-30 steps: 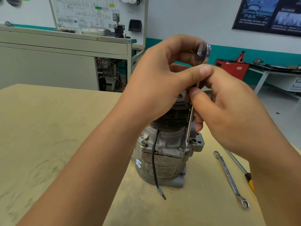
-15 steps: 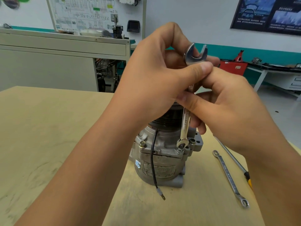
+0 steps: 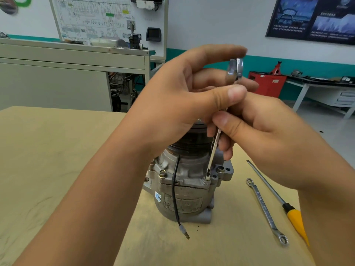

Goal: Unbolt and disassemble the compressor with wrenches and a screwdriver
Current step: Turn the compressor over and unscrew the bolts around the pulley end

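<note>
On a tan workbench (image 3: pixel 48 169) in a training workshop, a compressor (image 3: pixel 184 189) stands upright at the centre of the head view, pulley end up, with a black lead (image 3: pixel 175 189) hanging down its front. A person's left hand (image 3: pixel 182 104) pinches the upper end of a combination wrench (image 3: pixel 214 148) between thumb and fingers, just under its open-ended head. The right hand (image 3: pixel 269 131) pinches the shank lower down between thumb and curled fingers. The wrench stands nearly vertical, its lower end set on a flange bolt (image 3: pixel 207 176) at the housing's front right. The neighbouring bolts (image 3: pixel 162 172) sit in their holes and the housing halves look closed, so disassembly appears to be at an early stage: this bolt is being worked, while the others and the splitting of the case are left to do. A ring spanner (image 3: pixel 266 210) and a yellow-handled screwdriver (image 3: pixel 278 200) lie on the bench to the compressor's right, with neither hand on them.
</note>
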### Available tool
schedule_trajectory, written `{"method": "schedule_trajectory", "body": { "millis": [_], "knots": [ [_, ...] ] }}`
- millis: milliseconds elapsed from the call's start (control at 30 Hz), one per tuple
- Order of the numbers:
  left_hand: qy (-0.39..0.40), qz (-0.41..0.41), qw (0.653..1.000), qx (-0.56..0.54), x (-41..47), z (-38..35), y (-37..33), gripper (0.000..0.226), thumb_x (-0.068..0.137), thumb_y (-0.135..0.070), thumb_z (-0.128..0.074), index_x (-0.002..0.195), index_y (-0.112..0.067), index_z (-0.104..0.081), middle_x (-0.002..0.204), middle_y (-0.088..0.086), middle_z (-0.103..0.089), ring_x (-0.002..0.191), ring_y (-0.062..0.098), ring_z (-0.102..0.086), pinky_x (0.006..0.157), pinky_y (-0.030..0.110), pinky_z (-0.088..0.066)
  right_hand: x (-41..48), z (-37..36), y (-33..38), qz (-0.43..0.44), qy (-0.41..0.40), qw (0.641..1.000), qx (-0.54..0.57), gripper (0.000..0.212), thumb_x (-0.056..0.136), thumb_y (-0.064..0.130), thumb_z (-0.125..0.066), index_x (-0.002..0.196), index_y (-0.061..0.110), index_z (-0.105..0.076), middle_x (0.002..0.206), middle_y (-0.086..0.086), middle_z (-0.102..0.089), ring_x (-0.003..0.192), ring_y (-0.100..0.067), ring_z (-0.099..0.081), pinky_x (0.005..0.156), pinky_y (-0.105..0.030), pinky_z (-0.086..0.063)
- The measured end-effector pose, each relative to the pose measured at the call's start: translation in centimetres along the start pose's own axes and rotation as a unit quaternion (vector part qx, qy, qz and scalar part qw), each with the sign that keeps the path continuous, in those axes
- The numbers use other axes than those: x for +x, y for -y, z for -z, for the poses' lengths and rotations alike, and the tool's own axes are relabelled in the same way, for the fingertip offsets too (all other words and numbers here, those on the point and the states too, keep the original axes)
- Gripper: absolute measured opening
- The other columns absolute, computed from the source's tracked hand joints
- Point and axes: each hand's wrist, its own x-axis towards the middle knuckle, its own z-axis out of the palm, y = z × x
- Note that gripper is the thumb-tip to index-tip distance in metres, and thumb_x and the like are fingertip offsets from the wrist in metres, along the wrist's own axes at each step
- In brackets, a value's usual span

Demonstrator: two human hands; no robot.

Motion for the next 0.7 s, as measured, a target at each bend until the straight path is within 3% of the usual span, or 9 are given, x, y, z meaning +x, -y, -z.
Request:
{"method": "schedule_trajectory", "body": {
  "millis": [67,167,333,400,500,600,700],
  "knots": [
    [-0.009,-0.006,1.000,0.003,0.0,-0.2,0.0,0.032,0.075,-0.012,-0.065,0.106,-0.016,-0.061,0.084,-0.001,-0.073,0.066,0.014,-0.065,0.047,0.024,-0.047,0.0,0.1,0.0,0.006,0.010,1.000,-0.012,0.018,0.089,0.030,-0.041,0.079,0.026,-0.056,0.071,0.016,-0.062,0.057,-0.006,-0.061,0.051,-0.011,-0.045],
    [-0.052,-0.016,0.998,0.015,0.0,-0.7,0.2,0.017,0.073,-0.009,-0.068,0.087,-0.015,-0.062,0.079,0.009,-0.072,0.059,0.020,-0.064,0.040,0.026,-0.046,-0.1,0.4,-0.1,0.011,0.006,1.000,-0.020,0.021,0.089,0.029,-0.043,0.078,0.023,-0.060,0.068,0.009,-0.064,0.054,-0.010,-0.062,0.050,-0.019,-0.047],
    [-0.092,-0.038,0.995,0.027,0.1,-1.5,0.1,0.017,0.072,-0.005,-0.070,0.079,-0.018,-0.061,0.074,-0.002,-0.073,0.085,0.054,-0.060,0.047,0.061,-0.044,-0.1,0.3,-0.3,0.010,-0.015,0.998,0.054,0.017,0.096,0.014,-0.047,0.087,0.013,-0.061,0.071,-0.009,-0.068,0.048,-0.023,-0.063,0.047,-0.035,-0.053],
    [-0.106,-0.033,0.994,0.023,0.1,-1.7,0.1,0.017,0.071,-0.007,-0.071,0.077,-0.019,-0.062,0.078,0.002,-0.074,0.076,0.057,-0.058,0.038,0.048,-0.042,-0.2,0.3,-0.3,0.007,-0.013,0.995,0.097,0.013,0.097,0.007,-0.047,0.099,0.008,-0.060,0.074,-0.006,-0.070,0.044,-0.018,-0.060,0.043,-0.030,-0.052],
    [-0.117,-0.022,0.993,0.018,0.1,-2.0,0.2,0.016,0.071,-0.008,-0.072,0.077,-0.019,-0.063,0.082,0.005,-0.074,0.059,0.036,-0.059,0.035,0.022,-0.035,-0.1,0.5,-0.5,0.006,-0.008,0.991,0.134,0.016,0.094,-0.002,-0.045,0.105,0.002,-0.056,0.065,0.003,-0.068,0.040,-0.012,-0.056,0.040,-0.023,-0.048],
    [-0.122,-0.022,0.992,-0.013,0.0,-2.6,0.7,0.020,0.076,0.002,-0.070,0.076,-0.015,-0.060,0.080,0.011,-0.073,0.051,0.013,-0.062,0.036,0.014,-0.038,0.0,0.6,-0.6,0.008,-0.008,0.987,0.161,0.015,0.091,0.002,-0.046,0.102,0.004,-0.056,0.057,0.007,-0.064,0.041,-0.010,-0.056,0.040,-0.021,-0.048],
    [-0.131,-0.024,0.991,-0.013,0.1,-3.0,1.0,0.019,0.081,0.003,-0.065,0.079,-0.013,-0.057,0.083,0.015,-0.071,0.045,0.008,-0.058,0.034,0.013,-0.038,0.2,0.6,-1.0,-0.006,-0.015,0.978,0.209,0.025,0.080,0.019,-0.048,0.097,0.004,-0.057,0.058,0.003,-0.063,0.041,-0.010,-0.054,0.040,-0.020,-0.046]
  ]
}}
